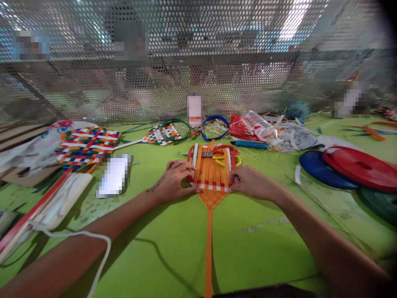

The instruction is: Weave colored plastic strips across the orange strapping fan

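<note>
An orange woven piece point(212, 197) with a pointed lower end and a long orange handle strip point(209, 244) lies at the centre of the green table. Red and white strips cross it, and loose orange strips run up from the weave. My left hand point(180, 180) pinches its left edge between thumb and fingers, at the red and white rows. At the right edge, my right hand point(245, 181) is closed on the same rows, its fingers curled. Scissors point(228, 155) with red and yellow handles rest across the upper strips.
Finished colourful weaves point(88, 145) and a white power strip point(66, 198) with its cord lie left. Strip rolls point(359, 167) are at the right. A bottle point(260, 126) and blue cutter point(251, 144) lie behind, before a perforated metal screen point(155, 82).
</note>
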`<state>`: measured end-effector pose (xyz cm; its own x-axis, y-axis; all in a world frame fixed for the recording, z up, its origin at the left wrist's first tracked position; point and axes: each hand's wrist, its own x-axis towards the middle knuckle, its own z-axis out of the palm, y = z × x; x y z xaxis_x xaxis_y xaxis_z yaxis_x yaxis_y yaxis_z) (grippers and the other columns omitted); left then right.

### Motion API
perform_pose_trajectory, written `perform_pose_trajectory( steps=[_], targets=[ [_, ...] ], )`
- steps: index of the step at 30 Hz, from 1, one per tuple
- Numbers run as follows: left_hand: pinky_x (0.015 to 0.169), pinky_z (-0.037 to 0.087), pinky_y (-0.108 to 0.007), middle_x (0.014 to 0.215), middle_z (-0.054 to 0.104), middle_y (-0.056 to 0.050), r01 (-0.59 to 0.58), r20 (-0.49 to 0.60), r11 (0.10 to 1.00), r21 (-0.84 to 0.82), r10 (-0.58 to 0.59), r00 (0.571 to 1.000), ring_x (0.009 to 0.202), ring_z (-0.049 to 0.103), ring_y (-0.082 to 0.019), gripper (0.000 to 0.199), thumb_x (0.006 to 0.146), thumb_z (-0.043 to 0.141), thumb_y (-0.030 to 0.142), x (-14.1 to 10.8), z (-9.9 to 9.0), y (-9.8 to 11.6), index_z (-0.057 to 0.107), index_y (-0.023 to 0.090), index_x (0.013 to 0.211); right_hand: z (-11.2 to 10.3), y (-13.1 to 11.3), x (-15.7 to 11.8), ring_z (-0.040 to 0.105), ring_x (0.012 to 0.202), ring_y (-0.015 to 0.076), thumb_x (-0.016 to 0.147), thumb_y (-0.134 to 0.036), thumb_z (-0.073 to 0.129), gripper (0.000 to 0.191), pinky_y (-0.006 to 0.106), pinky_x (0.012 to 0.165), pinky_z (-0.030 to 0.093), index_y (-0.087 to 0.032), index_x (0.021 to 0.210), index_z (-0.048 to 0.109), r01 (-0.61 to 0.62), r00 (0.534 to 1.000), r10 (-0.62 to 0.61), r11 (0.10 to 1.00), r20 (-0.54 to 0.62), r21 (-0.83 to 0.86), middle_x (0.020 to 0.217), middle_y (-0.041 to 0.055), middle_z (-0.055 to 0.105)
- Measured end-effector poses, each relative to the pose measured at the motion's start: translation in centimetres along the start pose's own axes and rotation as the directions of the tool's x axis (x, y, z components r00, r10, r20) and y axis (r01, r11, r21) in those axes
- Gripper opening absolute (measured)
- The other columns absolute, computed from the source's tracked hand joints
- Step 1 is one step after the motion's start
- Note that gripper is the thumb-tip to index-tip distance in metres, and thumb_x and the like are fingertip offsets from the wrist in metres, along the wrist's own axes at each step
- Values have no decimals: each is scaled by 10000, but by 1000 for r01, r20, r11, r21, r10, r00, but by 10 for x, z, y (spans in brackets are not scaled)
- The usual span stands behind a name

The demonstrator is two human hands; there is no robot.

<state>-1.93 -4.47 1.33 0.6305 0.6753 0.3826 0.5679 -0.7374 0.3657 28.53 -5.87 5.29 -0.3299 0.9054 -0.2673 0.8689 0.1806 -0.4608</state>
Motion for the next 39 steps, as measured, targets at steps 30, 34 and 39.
perform_pose_trajectory(
  steps=[30,34,39],
  targets=[
    [1138,279,-630,1587,462,-122,145,115,979,140,-162,980,1491,351,-358,205,877,672,235,1,4,41,629,238,1077,15,-25,-7,576,728,184,826,-289,714,151,303,610,338,-181,930,705,-47,998,49,998,-42,30,862,60,688],
    [1154,257,-636,1575,479,-113,158,97,978,134,-171,980,1492,349,-361,211,863,672,211,0,7,42,620,241,1064,14,-28,-6,573,732,188,832,-279,713,125,302,610,343,-182,912,698,-67,997,68,997,-33,30,861,67,691],
    [1161,248,-638,1564,494,-94,148,79,981,123,-158,984,1490,354,-359,217,856,665,189,0,10,37,627,246,1062,13,-30,-6,581,765,197,811,-242,716,108,304,616,336,-188,902,691,-74,996,74,997,-51,12,846,58,680]
  ],
)
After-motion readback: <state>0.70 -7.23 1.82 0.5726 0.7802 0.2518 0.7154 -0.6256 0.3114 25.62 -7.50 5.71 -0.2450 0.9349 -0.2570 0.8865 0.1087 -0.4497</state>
